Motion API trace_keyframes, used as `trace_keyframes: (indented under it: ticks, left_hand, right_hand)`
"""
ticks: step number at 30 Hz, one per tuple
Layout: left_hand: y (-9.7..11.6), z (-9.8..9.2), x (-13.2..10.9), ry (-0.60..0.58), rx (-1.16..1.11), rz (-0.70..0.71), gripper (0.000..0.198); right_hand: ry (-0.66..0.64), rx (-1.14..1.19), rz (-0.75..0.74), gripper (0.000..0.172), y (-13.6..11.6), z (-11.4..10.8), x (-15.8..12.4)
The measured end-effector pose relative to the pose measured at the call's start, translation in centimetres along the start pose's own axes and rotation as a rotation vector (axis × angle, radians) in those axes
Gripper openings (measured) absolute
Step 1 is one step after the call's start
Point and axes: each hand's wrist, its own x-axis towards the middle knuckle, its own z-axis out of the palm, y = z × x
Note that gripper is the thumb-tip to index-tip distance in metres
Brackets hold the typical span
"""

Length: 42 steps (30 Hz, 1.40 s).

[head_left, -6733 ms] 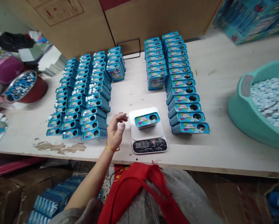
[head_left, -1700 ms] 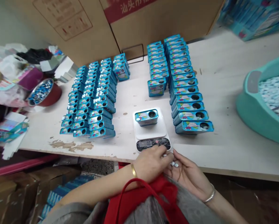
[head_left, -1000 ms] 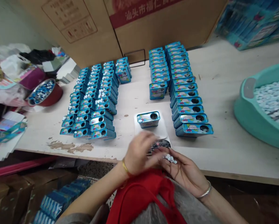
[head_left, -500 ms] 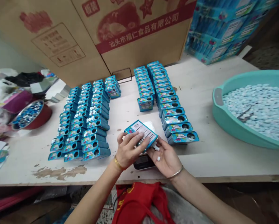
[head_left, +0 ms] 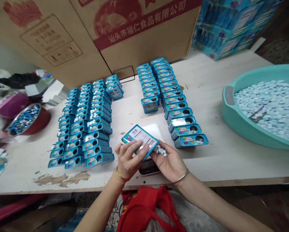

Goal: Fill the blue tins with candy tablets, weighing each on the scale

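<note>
My left hand point(head_left: 129, 158) is closed on a blue candy tin point(head_left: 141, 138), tilted with its printed back face up. The tin's lower right end is over my right hand point(head_left: 171, 162), which is cupped palm up. A small heap of white candies point(head_left: 160, 150) rests in that palm, right by the tin's end. Beneath both hands is a small scale with a white plate point(head_left: 156, 129) and a dark front point(head_left: 148, 168), partly covered by the tin and hands.
Rows of blue tins point(head_left: 98, 143) stand upright on the left, some topped with candies. More tins point(head_left: 183, 112) form rows at right centre. A teal basin point(head_left: 246, 129) of white candies holds a dark tool. Behind are a cardboard box point(head_left: 144, 48) and wrapped stacks point(head_left: 226, 35); a red bowl point(head_left: 38, 120) sits left.
The tin has moved slightly left and its end has drawn back from my right palm. More white candies now lie gathered in the palm, where before a few were scattered.
</note>
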Motion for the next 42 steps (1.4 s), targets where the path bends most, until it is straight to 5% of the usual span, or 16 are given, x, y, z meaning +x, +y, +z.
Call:
trace_keyframes:
  ticks: [6, 11, 18, 21, 29, 42]
  left_hand:
    - [-0.1, 1.4, 0.2, -0.016, -0.499, -0.425, 0.039]
    - [-0.4, 2.9, 0.2, -0.047, -0.74, -0.563, 0.036]
    - [-0.9, 3.1, -0.3, -0.11, -0.769, -0.622, 0.056]
    - [-1.2, 2.3, -0.6, -0.035, -0.791, -0.621, 0.067]
    - [-1.5, 1.3, -2.7, 0.208, -0.769, -0.9, 0.031]
    - [-1.3, 1.5, -3.6, 0.215, -0.781, -0.989, 0.025]
  right_hand:
    - [0.039, -0.083, -0.076, 0.015, -1.0, -0.6, -1.3]
    - [0.071, -0.185, -0.088, 0.017, -2.4, -2.2, -2.8]
    - [0.126, -0.198, -0.067, 0.019, -3.0, -3.4, -3.8]
    - [0.135, -0.198, -0.021, 0.02, -2.7, -3.6, -4.2]
    - [0.131, -0.213, -0.002, 0.021, -3.3, -4.9, -4.8]
    - [0.231, -0.226, -0.053, 0.023, -3.9, -5.3, -5.0]
